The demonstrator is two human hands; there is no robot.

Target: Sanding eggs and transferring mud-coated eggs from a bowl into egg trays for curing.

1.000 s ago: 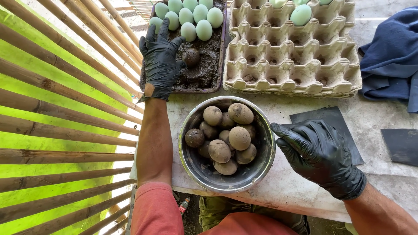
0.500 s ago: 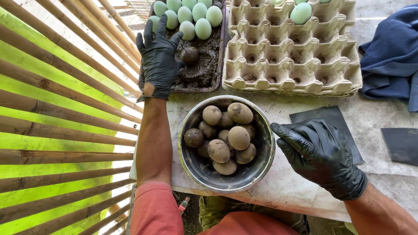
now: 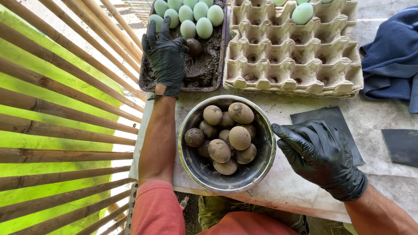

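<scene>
Head view: your gloved left hand (image 3: 165,58) lies spread on the mud tray (image 3: 146,80), fingertips touching one mud-coated egg (image 3: 193,46) just below seven clean pale-green eggs (image 3: 196,17). Your right hand (image 3: 320,152) rests loosely curled, holding nothing, beside the steel bowl (image 3: 261,167), which holds about ten muddy eggs (image 3: 239,137). Behind the bowl, a carton (image 3: 296,65) carries one clearly visible green egg (image 3: 302,13).
</scene>
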